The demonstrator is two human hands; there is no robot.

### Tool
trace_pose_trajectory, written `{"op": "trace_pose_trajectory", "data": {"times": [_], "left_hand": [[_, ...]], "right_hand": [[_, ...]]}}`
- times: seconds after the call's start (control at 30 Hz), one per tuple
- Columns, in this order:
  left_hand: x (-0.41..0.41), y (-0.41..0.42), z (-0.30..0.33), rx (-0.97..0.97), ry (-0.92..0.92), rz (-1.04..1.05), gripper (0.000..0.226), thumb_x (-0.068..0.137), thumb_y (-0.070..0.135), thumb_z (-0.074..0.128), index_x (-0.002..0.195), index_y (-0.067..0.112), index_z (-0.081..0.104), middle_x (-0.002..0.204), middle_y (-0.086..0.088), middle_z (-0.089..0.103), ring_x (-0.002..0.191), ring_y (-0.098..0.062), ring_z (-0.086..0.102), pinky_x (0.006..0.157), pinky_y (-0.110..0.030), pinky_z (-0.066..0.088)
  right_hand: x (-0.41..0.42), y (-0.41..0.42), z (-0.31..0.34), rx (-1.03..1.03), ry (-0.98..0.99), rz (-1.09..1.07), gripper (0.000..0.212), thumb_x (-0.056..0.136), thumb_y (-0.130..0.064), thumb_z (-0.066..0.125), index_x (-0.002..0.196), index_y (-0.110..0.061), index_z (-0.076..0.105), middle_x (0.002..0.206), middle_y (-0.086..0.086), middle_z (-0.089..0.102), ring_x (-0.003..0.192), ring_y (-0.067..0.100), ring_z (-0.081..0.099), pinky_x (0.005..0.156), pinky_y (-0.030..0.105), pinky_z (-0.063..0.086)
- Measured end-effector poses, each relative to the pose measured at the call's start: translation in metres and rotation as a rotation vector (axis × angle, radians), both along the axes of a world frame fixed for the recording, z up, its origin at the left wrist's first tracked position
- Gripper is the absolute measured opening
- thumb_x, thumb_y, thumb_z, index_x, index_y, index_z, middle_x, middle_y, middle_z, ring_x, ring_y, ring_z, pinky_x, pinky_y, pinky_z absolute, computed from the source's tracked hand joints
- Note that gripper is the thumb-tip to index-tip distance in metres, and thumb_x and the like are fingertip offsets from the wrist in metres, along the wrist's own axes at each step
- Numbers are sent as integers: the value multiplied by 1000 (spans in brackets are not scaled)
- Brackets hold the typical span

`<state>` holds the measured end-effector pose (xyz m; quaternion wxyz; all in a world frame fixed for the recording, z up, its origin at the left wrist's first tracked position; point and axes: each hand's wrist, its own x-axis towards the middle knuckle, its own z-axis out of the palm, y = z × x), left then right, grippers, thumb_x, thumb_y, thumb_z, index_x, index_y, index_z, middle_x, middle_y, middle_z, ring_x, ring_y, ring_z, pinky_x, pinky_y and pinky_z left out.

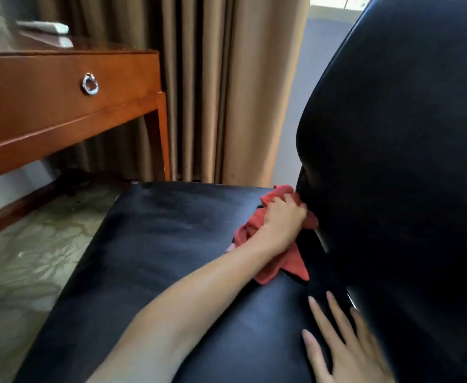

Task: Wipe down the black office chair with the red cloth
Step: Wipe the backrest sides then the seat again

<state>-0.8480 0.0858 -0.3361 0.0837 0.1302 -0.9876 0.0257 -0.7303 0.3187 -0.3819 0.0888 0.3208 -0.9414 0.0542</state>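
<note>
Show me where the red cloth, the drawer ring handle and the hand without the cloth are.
red cloth (290,261): head view, on the loose lower fold lying on the seat.
drawer ring handle (90,84): head view, on the metal ring.
right hand (348,346): head view, on the back of the hand.

**Hands and arms, head view**

Left hand (282,217): bare forearm stretched forward and rightward across frame, fingers curled, gripping crumpled red fabric cloth (282,265). Right hand (348,346): lower right, palm down, fingers straight and spread, lying flat on black leather chair (171,258).
</note>
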Motion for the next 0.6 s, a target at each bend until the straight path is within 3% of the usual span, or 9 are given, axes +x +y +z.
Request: {"op": "trace_pose_trajectory", "data": {"times": [0.03, 0.1, 0.17, 0.23, 0.4, 0.6], "left_hand": [[4, 10, -4, -45, -16, -71, 23, 85, 22, 56, 100, 22, 74, 101, -11, 66, 82, -35, 67, 59, -35, 47], [18, -7, 3, -52, 157, -127, 29, 89, 22, 56, 113, 29, 71, 118, -10, 62, 96, -38, 62, 70, -40, 49], [48, -57, 2, -24, 148, 22, 39, 94, 25, 55, 130, 40, 60, 130, -7, 53, 107, -38, 56, 85, -42, 48], [88, -112, 4, 10, 132, 245, 46, 94, 25, 56, 135, 43, 54, 133, -6, 49, 111, -39, 54, 89, -43, 48], [168, -194, 2, 92, 174, 578, 49, 93, 22, 58, 138, 39, 53, 132, -11, 47, 111, -43, 53, 91, -49, 47], [211, -251, -18, 301, 226, 893, 45, 94, 21, 54, 138, 30, 53, 133, -24, 50, 118, -48, 53, 100, -50, 43]], "right_hand": [[2, 0, 0, -5, 6, -8, 65, 95, -69, 9, 137, -35, 45, 133, 6, 64, 100, 47, 69, 72, 59, 57], [5, 0, 0, 14, -3, -36, 67, 95, -69, 8, 136, -33, 47, 134, 5, 63, 101, 45, 69, 73, 59, 56], [7, -1, -2, 30, -33, -60, 73, 95, -69, 7, 140, -32, 50, 138, 3, 60, 106, 43, 68, 77, 60, 56], [9, -1, -1, 13, -46, -79, 75, 95, -69, 6, 139, -33, 54, 142, 0, 57, 112, 41, 66, 83, 59, 54], [13, -4, 5, -76, -70, -97, 75, 94, -70, 6, 135, -36, 58, 142, -5, 57, 121, 35, 61, 91, 52, 52], [5, -3, 2, -106, -65, -90, 73, 95, -70, 7, 130, -39, 62, 139, -9, 59, 116, 31, 65, 88, 47, 55]]}}
